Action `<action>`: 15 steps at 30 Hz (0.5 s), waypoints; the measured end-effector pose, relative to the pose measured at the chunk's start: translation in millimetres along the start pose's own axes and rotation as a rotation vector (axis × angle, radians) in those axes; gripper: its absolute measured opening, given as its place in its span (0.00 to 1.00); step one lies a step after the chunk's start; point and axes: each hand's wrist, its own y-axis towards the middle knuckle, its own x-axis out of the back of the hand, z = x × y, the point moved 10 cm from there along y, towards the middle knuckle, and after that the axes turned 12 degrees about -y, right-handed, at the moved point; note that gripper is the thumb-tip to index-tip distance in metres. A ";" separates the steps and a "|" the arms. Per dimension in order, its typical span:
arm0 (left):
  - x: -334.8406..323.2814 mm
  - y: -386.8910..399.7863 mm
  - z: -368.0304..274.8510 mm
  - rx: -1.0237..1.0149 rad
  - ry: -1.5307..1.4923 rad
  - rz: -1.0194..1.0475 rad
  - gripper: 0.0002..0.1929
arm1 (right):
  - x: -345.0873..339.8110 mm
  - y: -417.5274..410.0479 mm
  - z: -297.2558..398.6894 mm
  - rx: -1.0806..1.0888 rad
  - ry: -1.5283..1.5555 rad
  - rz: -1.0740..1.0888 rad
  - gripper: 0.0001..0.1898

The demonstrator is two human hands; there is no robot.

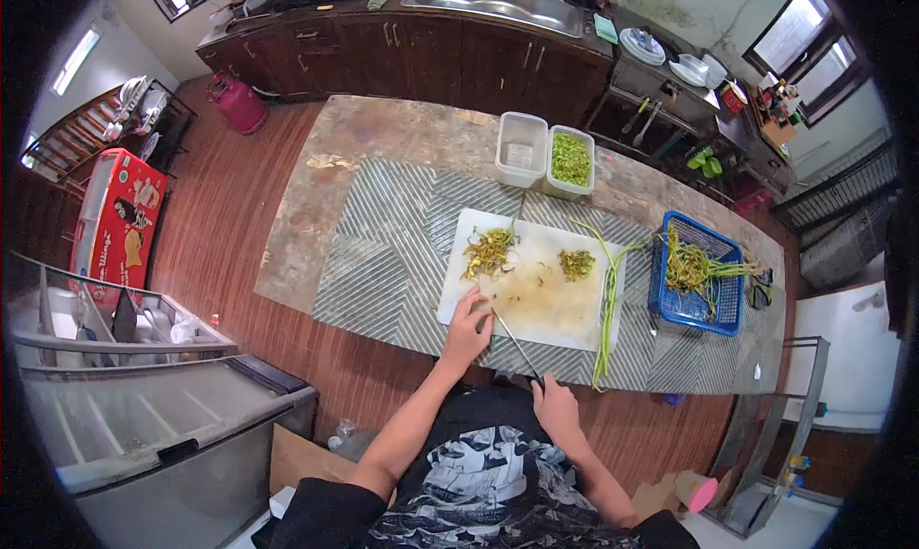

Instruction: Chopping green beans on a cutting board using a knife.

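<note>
My right hand [558, 410] grips the dark handle of a kitchen knife [514, 339], whose blade slants up and left over the near edge of a white cutting board [449, 283]. Close by the knife tip rests my left hand [468, 330], fingers bent and apart, with nothing visible in it. Beyond that hand lies a loose heap of yellow-green stalks and flower clusters [490, 251]. A smaller chopped pile [576, 265] sits at the board's right, and a few bits are scattered between. Long green stems [610, 298] lie along the board's right edge, reaching past the table's near edge.
A blue plastic basket [657, 290] holds more stalks, with scissors [761, 290] beside it. Behind the board stand an empty clear container [521, 150] and another container [571, 188] of chopped greens. A glass-topped freezer [194, 420] is at left; a steel sink [495, 3] lies across the room.
</note>
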 end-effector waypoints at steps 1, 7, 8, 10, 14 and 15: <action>-0.3 -0.1 -1.2 0.004 -0.001 0.004 0.05 | -0.3 0.5 0.5 -0.005 -0.012 -0.015 0.15; 8.0 -4.0 -3.5 0.005 0.047 -0.051 0.05 | -9.6 15.1 9.3 -0.003 -0.029 -0.022 0.16; 9.6 -5.0 -2.9 0.004 0.048 -0.054 0.05 | -9.3 11.7 7.7 0.000 -0.030 -0.023 0.16; 8.1 -4.6 -10.9 -0.060 0.080 -0.021 0.05 | -1.7 3.4 -1.2 -0.019 -0.056 -0.076 0.16; 10.4 -7.1 -14.0 -0.058 0.086 -0.030 0.06 | -0.6 3.7 -10.5 -0.070 -0.049 -0.051 0.16; 9.9 -6.5 -13.0 -0.058 0.091 -0.027 0.06 | 2.6 4.2 -6.6 -0.061 -0.012 -0.036 0.16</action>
